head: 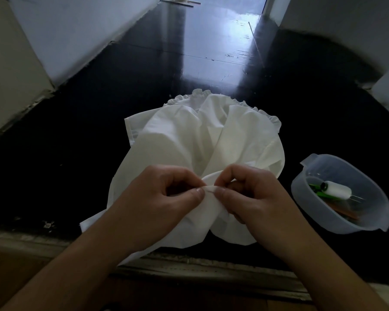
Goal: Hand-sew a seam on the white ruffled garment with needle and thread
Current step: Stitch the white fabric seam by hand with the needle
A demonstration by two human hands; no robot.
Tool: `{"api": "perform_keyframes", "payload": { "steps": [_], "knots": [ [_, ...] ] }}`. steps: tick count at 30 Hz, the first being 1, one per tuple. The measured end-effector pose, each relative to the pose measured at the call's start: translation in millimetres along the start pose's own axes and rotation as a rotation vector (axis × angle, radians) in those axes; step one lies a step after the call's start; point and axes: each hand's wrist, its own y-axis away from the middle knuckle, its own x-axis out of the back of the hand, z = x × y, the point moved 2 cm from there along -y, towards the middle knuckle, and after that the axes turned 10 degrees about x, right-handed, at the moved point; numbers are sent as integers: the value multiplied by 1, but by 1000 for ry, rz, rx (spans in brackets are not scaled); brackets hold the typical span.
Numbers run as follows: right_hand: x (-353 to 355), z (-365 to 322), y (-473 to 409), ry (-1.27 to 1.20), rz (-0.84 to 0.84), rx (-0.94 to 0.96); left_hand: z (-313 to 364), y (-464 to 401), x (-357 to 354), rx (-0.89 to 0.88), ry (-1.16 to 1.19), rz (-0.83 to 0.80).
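Presently, at nine o'clock in the head view, pale wall panels (pixel 20 70) slope down to a glossy black surface (pixel 76 135) which fills the middle of the view. At seven o'clock the left forearm enters, and the left hand (pixel 164 198) sits just left of centre with fingers curled, its thumb and forefinger pinching a small fold of the white ruffled garment (pixel 189 135). The garment lies crumpled on the black surface from centre up toward twelve o'clock, its frilled edge (pixel 272 122) at the far side; its near portion drapes over the worn front ledge (pixel 189 265) at six o'clock. Immediately right of the fold, the right hand (pixel 252 194) mirrors the left: fingers curled, thumb and forefinger clamped on the same fold, thumb tips nearly touching. No needle or thread can be made out between the hands. At four o'clock, apart from the garment, a translucent plastic bowl (pixel 319 221) stands on the black surface. Inside it lie a white thread spool (pixel 336 189), a green item (pixel 317 192) and something orange-brown (pixel 344 213), not identifiable.
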Motion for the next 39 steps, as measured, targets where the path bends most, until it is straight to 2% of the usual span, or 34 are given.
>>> {"api": "perform_keyframes", "payload": {
  "steps": [19,28,39],
  "knots": [
    [-6,-4,1,340,129,52,8,6,-2,-56,-157,166],
    [-11,-7,3,414,129,83,9,7,-4,-81,-178,153],
    [-1,0,-3,126,45,1,9,6,-1,-46,-171,182]
  ]
}}
